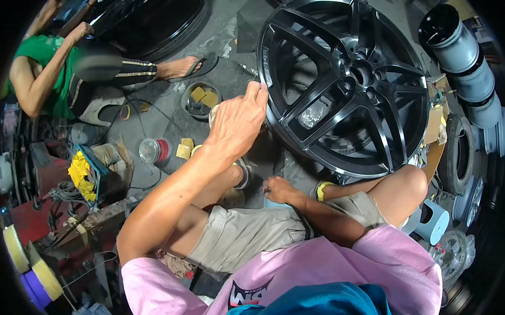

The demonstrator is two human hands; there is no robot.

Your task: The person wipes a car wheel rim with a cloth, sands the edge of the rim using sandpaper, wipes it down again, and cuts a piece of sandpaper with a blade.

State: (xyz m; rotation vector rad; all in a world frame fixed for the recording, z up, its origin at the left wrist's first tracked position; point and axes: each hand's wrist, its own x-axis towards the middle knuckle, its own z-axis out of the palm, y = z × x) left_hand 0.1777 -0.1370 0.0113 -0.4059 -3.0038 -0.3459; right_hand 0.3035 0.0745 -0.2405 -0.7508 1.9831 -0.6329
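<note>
A black multi-spoke wheel rim stands tilted in front of me, with a light sticker-like patch on its left inner edge. My left hand is closed in a pinch at the rim's left edge. A thin tip shows just above its fingers, too small to name. Down between my knees, my right hand is closed with its fingers curled, apart from the rim. Whatever it may hold is hidden. Behind my left hand sits a round bucket with yellow sponge-like blocks inside.
More yellow blocks and a clear tub lie on the floor at left. Another person in a green shirt sits beside a large black glossy round thing. Stacked grey rims, a tyre and a blue-grey stool stand at right.
</note>
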